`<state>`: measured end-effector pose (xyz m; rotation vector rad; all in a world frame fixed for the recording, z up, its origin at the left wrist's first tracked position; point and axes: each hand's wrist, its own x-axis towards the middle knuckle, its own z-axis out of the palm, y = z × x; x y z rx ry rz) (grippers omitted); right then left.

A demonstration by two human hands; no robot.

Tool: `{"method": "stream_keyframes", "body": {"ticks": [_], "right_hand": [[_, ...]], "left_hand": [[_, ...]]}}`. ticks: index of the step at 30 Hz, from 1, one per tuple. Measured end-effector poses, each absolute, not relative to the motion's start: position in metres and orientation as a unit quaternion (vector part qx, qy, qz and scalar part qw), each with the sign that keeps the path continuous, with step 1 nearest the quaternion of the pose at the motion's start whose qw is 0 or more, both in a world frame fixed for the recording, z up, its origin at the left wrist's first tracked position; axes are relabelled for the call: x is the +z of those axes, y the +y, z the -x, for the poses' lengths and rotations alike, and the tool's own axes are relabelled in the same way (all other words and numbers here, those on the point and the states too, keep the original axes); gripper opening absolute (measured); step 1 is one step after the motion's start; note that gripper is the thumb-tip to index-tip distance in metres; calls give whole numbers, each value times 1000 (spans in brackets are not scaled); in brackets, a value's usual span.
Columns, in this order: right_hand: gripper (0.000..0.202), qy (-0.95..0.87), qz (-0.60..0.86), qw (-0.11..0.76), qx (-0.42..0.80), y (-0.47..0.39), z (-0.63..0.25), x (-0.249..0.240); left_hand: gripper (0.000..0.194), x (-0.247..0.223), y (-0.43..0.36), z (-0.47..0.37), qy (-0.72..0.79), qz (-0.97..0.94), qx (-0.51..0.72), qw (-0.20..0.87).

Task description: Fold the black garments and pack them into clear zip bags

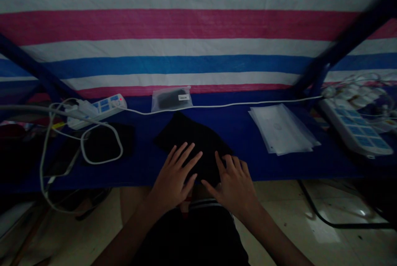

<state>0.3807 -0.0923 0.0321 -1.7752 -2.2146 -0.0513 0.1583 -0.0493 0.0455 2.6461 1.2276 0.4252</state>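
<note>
A black piece of cloth [192,129] lies on the blue table surface [142,173] in front of me, its near edge at the table's front. My left hand [176,175] rests on its left part with fingers spread and stretched out. On the right part lies my right hand [234,181], thumb and index finger apart and the other fingers slightly bent. Both palms face down. The cloth's exact kind is hard to make out in the dim light.
Behind the cloth is a clear pouch [172,99] with a dark item and white label. Translucent bags [281,129] lie to the right. Power strips stand at left [105,109] and right [356,129], joined by a white cable [229,105]. A phone [66,158] lies left.
</note>
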Motion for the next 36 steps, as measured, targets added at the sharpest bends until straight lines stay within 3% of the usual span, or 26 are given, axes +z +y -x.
{"method": "stream_keyframes", "body": {"ticks": [5, 11, 16, 25, 31, 36], "right_hand": [[71, -784, 612, 107, 10, -97, -380, 39], [52, -806, 561, 159, 98, -90, -403, 44], [72, -852, 467, 200, 125, -78, -429, 35], [98, -894, 399, 151, 138, -71, -439, 32], [98, -891, 406, 146, 141, -72, -441, 25], [82, -883, 422, 159, 125, -75, -441, 22]], "left_hand": [[85, 29, -67, -155, 406, -899, 114, 119], [46, 19, -68, -152, 419, -892, 131, 106], [33, 17, -67, -152, 426, -880, 165, 129], [29, 20, -64, -146, 413, -875, 196, 160], [41, 24, -47, -133, 383, -883, 201, 180], [47, 26, -31, -123, 341, -876, 236, 247]]}}
